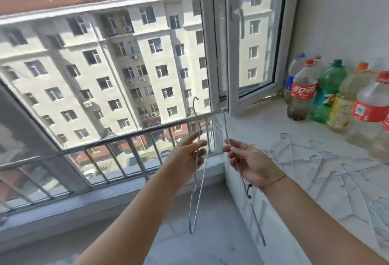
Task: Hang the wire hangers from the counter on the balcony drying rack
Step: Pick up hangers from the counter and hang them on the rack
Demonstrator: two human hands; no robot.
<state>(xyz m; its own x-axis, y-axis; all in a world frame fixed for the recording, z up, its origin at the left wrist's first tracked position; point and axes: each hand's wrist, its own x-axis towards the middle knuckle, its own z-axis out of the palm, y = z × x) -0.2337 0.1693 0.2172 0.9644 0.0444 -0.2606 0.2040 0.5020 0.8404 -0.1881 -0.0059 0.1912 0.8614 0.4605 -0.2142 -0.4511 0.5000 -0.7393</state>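
My left hand (190,156) pinches a thin wire hanger (199,182) that hangs edge-on, its hook (195,104) raised above the metal rail (126,136). My right hand (251,164) grips a second wire hanger (245,186) by its upper wire; its top reaches the thin horizontal rod (207,116) by the window frame, and I cannot tell if it is hooked on. Several more wire hangers (328,163) lie in a loose heap on the white marble counter (273,121) at the right.
Several plastic bottles (328,94) stand at the back of the counter against the wall. An open window sash (252,39) juts inward above the counter's left end. Vertical railing bars (134,155) close off the opening; a grey sill (105,199) runs below them.
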